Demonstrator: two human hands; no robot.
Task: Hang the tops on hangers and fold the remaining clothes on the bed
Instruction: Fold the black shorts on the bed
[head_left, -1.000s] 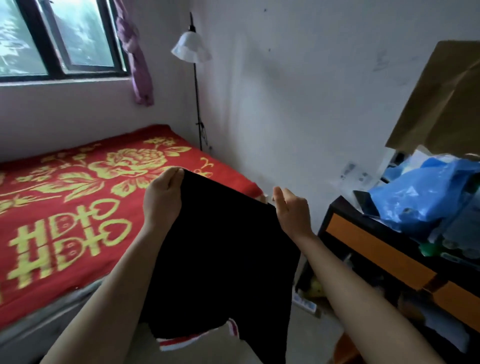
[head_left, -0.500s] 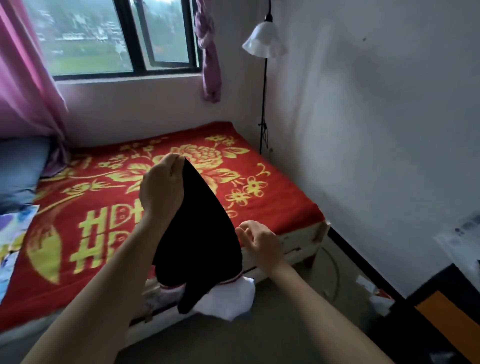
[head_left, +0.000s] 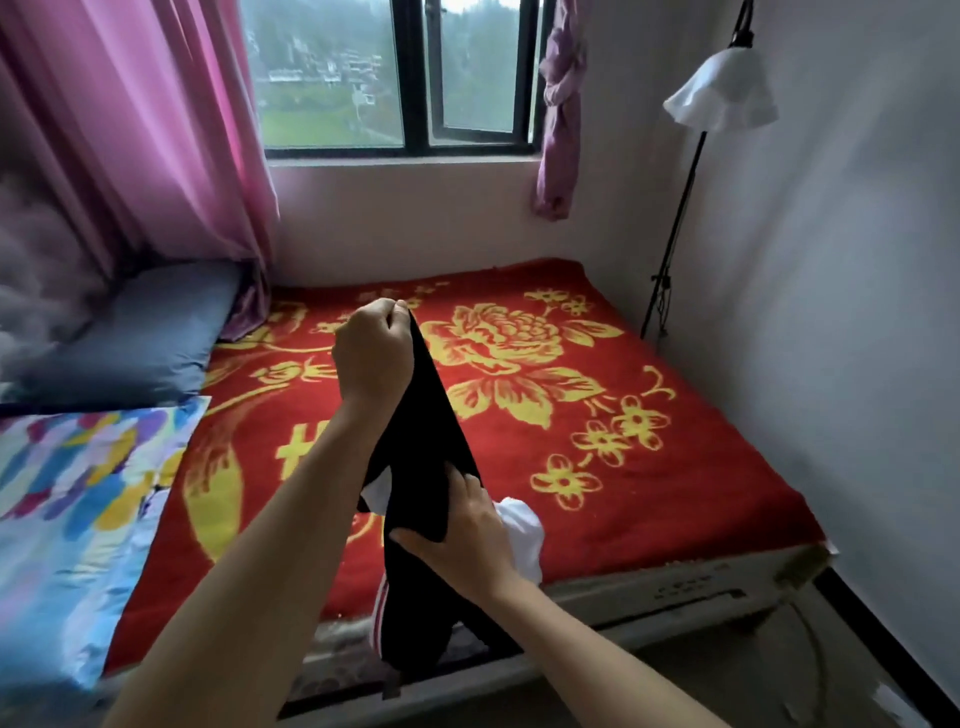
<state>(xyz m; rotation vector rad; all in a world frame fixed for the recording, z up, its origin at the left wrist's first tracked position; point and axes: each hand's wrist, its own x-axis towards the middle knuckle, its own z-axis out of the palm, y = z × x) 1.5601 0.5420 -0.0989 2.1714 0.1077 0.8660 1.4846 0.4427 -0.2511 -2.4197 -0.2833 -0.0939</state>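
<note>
Black garment (head_left: 422, 436) hangs mid-frame above the bed (head_left: 649, 467), held between both hands and not yet laid down. The bed fills the centre and right of the frame; its red floral top lies bare from centre to the right-hand wall (head_left: 831, 364). A multicoloured quilt (head_left: 67, 509) and a blue pillow (head_left: 140, 332) occupy the left side. The garment's long axis runs near-vertical, from just above centre down past the bed's near edge at lower centre (striped trim (head_left: 382, 605) shows at the bottom). A white cloth (head_left: 522, 525) bunches just beside the lower grip; whether it belongs to the garment cannot be determined. The left hand (head_left: 371, 353) pinches the top end with curled fingers. The right hand (head_left: 467, 535) clamps the fabric lower down, thumb across the front. Judgement: lay-down should go forward and right onto that bare area; the right hand is nearer that room.
</note>
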